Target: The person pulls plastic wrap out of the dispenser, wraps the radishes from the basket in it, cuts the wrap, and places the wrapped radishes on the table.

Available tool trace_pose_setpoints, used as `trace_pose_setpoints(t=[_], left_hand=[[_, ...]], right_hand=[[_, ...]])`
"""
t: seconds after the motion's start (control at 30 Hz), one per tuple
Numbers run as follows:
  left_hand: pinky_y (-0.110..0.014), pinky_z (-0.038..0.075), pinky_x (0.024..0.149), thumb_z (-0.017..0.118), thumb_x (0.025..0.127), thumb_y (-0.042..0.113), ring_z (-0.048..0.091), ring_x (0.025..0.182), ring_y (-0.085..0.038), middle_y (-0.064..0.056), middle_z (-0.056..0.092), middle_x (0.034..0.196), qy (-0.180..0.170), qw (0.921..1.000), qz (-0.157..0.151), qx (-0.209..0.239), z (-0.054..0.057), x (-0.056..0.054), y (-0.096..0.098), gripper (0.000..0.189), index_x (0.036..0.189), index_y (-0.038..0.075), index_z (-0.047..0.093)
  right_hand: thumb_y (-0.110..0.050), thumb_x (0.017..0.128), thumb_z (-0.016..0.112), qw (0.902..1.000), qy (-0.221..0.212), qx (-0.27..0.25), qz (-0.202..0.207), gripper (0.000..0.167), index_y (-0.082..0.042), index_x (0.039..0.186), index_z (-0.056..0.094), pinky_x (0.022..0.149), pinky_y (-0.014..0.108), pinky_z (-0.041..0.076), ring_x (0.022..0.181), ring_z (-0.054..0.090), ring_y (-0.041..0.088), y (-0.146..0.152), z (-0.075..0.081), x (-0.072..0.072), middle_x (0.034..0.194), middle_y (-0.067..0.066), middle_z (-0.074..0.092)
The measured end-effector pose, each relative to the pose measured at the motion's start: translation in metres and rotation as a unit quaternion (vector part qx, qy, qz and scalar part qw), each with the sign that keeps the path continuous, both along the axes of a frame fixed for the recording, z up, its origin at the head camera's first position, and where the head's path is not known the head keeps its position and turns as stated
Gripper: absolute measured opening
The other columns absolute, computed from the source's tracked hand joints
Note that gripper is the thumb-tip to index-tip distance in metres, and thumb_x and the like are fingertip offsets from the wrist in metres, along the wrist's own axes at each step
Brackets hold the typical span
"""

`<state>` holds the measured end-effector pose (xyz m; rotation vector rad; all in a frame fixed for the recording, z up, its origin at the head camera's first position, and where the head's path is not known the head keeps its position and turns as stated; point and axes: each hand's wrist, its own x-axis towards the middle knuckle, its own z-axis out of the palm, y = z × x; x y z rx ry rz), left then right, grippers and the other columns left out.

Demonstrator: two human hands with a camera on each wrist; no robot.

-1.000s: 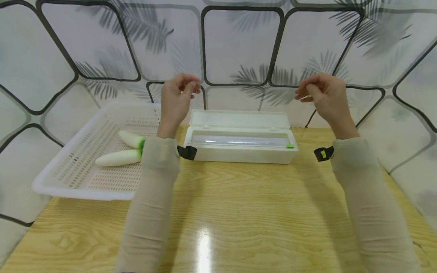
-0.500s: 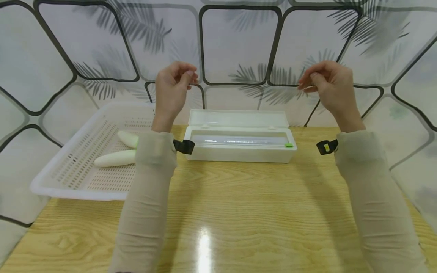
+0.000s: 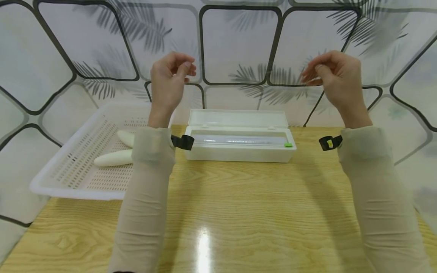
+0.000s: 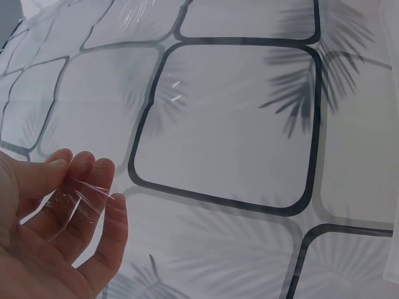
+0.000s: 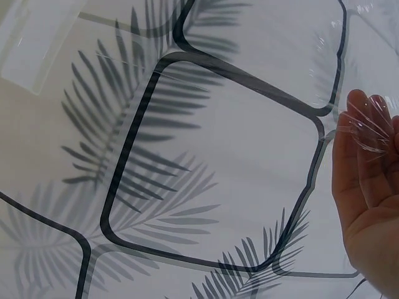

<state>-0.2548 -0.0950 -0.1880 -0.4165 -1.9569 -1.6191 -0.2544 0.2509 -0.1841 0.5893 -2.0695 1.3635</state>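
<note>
Transparent cling film (image 4: 93, 194) is pinched between thumb and forefinger of my left hand (image 3: 168, 83), gathered into creases at the fingers. My right hand (image 3: 342, 81) holds the film's other side, whose wrinkles (image 5: 368, 128) catch the light in the right wrist view. Both hands are raised well apart, above and behind the table. Below and between them stands a white cling film box (image 3: 239, 154) with its lid up. A film roll (image 3: 239, 140) lies inside, and a green slider (image 3: 288, 145) sits at the right of its front edge.
A white perforated basket (image 3: 78, 194) stands on the left of the wooden table (image 3: 246, 212). Two white radishes (image 3: 112, 158) lie in it, partly hidden by the left sleeve. A patterned wall covering (image 3: 240, 45) rises behind the table.
Both hands have risen and moved slightly apart, the left one leftward and the right one rightward, still holding the film. Box and basket have stayed in place.
</note>
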Motion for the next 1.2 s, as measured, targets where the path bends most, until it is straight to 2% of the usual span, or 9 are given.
trace_pose_setpoints(t=[0.17,0.3,0.5,0.6,0.83,1.2], left_hand=[[-0.025,0.054,0.072,0.056,0.100,-0.006,0.065,0.075,-0.011,-0.002,0.067,0.084,0.018,0.9998,-0.002,0.002,0.0017,0.0012,0.0003,0.013,0.103,-0.009,0.069],[-0.024,0.053,0.072,0.056,0.100,-0.006,0.065,0.075,-0.011,0.000,0.067,0.083,0.022,0.9997,-0.006,0.008,0.0014,0.0021,0.0004,0.013,0.101,-0.008,0.069],[-0.024,0.053,0.071,0.056,0.100,-0.006,0.064,0.075,-0.011,-0.001,0.067,0.084,0.017,0.9997,-0.010,0.012,0.0009,0.0026,0.0001,0.014,0.101,-0.007,0.070],[-0.023,0.052,0.071,0.056,0.100,-0.006,0.064,0.075,-0.011,-0.002,0.067,0.084,0.015,0.9998,-0.009,0.010,0.0011,0.0032,0.0003,0.013,0.103,-0.008,0.069],[-0.023,0.052,0.072,0.056,0.101,-0.005,0.064,0.076,-0.011,-0.004,0.068,0.086,0.012,0.9999,-0.008,0.004,0.0011,0.0035,0.0012,0.014,0.104,-0.009,0.069],[-0.023,0.052,0.068,0.055,0.099,-0.009,0.065,0.073,-0.010,0.000,0.067,0.083,0.052,0.9986,-0.007,-0.001,0.0033,0.0008,0.0004,0.014,0.102,-0.010,0.069]], right_hand=[[0.008,0.102,0.044,0.9997,0.010,0.015,-0.017,0.025,0.008,0.098,0.069,0.069,0.017,0.057,0.072,0.070,0.012,-0.0002,-0.0001,0.0029,0.083,-0.002,0.072],[0.009,0.102,0.043,1.0000,0.003,-0.007,-0.003,0.024,0.010,0.099,0.068,0.069,0.018,0.057,0.071,0.069,0.013,-0.0004,-0.0017,0.0029,0.084,0.000,0.072],[0.011,0.100,0.043,0.9997,0.003,-0.023,0.011,0.029,0.003,0.095,0.070,0.068,0.017,0.056,0.070,0.070,0.012,0.0000,-0.0021,0.0024,0.082,0.000,0.073],[0.010,0.101,0.043,0.9999,0.003,-0.015,0.003,0.029,0.002,0.095,0.070,0.068,0.016,0.056,0.071,0.070,0.011,0.0004,-0.0023,0.0031,0.083,-0.001,0.073],[0.006,0.103,0.044,0.9993,0.020,0.024,-0.022,0.024,0.010,0.103,0.068,0.071,0.017,0.056,0.073,0.069,0.013,0.0013,-0.0039,0.0050,0.086,-0.003,0.072],[0.009,0.102,0.043,0.9974,0.053,0.039,-0.030,0.025,0.011,0.101,0.068,0.070,0.015,0.055,0.071,0.069,0.010,0.0004,0.0022,0.0061,0.085,-0.005,0.071]])
